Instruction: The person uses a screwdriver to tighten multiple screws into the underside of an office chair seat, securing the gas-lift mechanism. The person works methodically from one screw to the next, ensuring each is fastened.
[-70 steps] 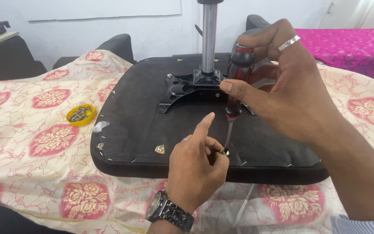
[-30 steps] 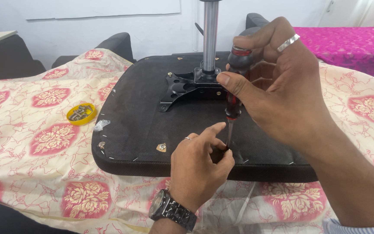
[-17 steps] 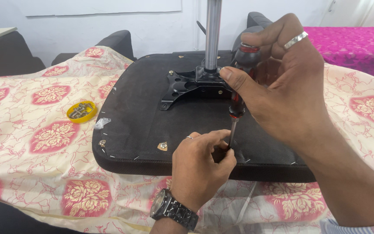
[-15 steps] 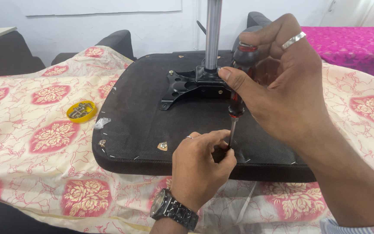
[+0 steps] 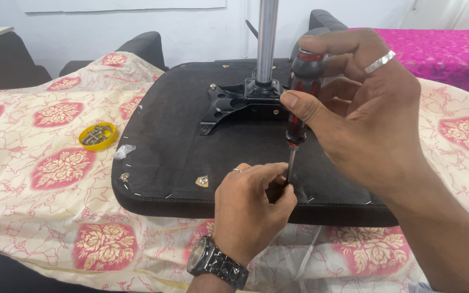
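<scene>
I see the right hand [image 5: 370, 116] gripping the screwdriver [image 5: 299, 103] upright near the seat base's [image 5: 180, 141] front edge; left hand [image 5: 251, 209] pinches its tip there. Open cloth [image 5: 44, 173] left of base.

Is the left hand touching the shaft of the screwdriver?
Touching. The head view shows the left hand fingertips pinched around the screwdriver shaft near its tip.
</scene>
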